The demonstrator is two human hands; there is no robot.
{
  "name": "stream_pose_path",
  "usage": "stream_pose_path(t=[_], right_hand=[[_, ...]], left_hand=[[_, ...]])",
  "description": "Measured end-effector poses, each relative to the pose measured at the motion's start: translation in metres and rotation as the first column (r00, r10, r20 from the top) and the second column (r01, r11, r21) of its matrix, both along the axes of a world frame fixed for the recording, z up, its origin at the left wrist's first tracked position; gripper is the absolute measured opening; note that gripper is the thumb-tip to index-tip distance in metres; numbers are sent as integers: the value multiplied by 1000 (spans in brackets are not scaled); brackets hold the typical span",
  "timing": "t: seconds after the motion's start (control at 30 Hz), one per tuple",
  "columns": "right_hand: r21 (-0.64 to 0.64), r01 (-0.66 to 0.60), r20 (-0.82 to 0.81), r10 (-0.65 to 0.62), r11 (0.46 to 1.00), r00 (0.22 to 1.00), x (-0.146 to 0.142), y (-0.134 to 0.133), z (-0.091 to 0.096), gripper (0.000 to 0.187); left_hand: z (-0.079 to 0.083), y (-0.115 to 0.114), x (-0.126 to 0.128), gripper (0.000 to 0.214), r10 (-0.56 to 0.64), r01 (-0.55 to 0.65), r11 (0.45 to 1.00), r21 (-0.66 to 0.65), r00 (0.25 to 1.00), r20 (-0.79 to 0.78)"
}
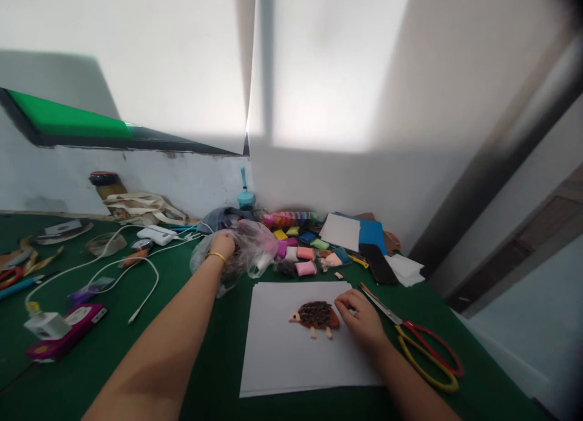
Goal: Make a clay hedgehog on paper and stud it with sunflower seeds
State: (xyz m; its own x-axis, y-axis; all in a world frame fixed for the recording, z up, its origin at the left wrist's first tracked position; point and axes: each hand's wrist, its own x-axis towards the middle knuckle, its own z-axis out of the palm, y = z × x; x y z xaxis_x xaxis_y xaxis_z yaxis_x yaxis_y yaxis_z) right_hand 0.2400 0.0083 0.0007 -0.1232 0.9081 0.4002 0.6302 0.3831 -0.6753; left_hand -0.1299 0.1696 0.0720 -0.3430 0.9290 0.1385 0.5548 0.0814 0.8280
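My left hand (223,246), with a gold bangle at the wrist, reaches into a crumpled clear plastic bag (255,242). Something dark lies by its fingertips, but the fingers themselves are mostly hidden. On a stack of white paper (273,360) lies a flat hedgehog figure (316,314) with dark, scaly spines, a brown body, a pale face and pale feet. Beside its rear end my right hand (362,316) rests on the paper, fingers curled and pressed together. Whether anything small is pinched there I cannot make out.
Large scissors (410,333) with red and yellow handles lie right of the paper. Behind it sit several coloured clay packs (306,268), a dark phone (378,263) and a blue sheet (372,236). White cables, a charger (48,325) and a magenta power block (68,333) occupy the left.
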Motion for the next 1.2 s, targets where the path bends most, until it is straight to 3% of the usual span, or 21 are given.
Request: stream_pose_path(t=[0.1, 0.2, 0.3, 0.4, 0.43, 0.47, 0.5, 0.53, 0.6, 0.73, 0.9, 1.07, 1.2], right_hand=[[6, -6, -10, 6, 1000, 1000, 0, 0, -1, 24], [10, -9, -19, 9, 1000, 1000, 0, 1, -3, 25], [18, 3, -33, -2, 1000, 999, -1, 0, -4, 27], [16, 9, -53, -8, 1000, 999, -4, -2, -3, 26], [15, 8, -59, -7, 1000, 998, -6, -4, -2, 26], [15, 2, -66, -1, 1000, 998, -8, -5, 0, 25], [15, -13, -73, 14, 1000, 997, -11, -6, 3, 25], [16, -34, -80, 35, 999, 996, -15, -8, 7, 24], [8, -89, -95, 89, 996, 991, -24, -11, 17, 23], [-101, -165, -200, 142, 981, 969, -46, -17, 38, 22], [-246, -161, -286, 87, 956, 954, -64, -15, 44, 15], [-134, -110, -168, 87, 985, 982, -64, -13, 47, 13], [-101, -83, -302, 49, 991, 952, -51, -9, 50, 13]], left_hand=[[8, -15, -2, 36, 0, 28, 998, -60, 903, 429], [7, -41, 0, 19, -25, 88, 995, -46, 669, 743], [-2, -74, 19, 26, -79, 132, 991, 26, 413, 907], [-16, -107, 55, 21, -123, 199, 977, 80, 212, 970], [-21, -117, 69, 17, -114, 269, 956, 119, -34, 993], [-24, -126, 83, 13, -78, 338, 928, 155, -230, 970], [-27, -134, 97, 10, -27, 405, 898, 173, -342, 939], [-29, -141, 110, 9, 13, 456, 869, 190, -405, 914], [-31, -151, 131, 7, 84, 549, 812, 199, -447, 891], [-36, -162, 158, 10, 190, 676, 712, 190, -446, 875], [-44, -165, 167, 10, 206, 693, 692, 201, -457, 865], [-41, -165, 166, 9, 226, 728, 665, 167, -409, 884], [-37, -162, 169, 9, 213, 730, 655, 193, -423, 881]])
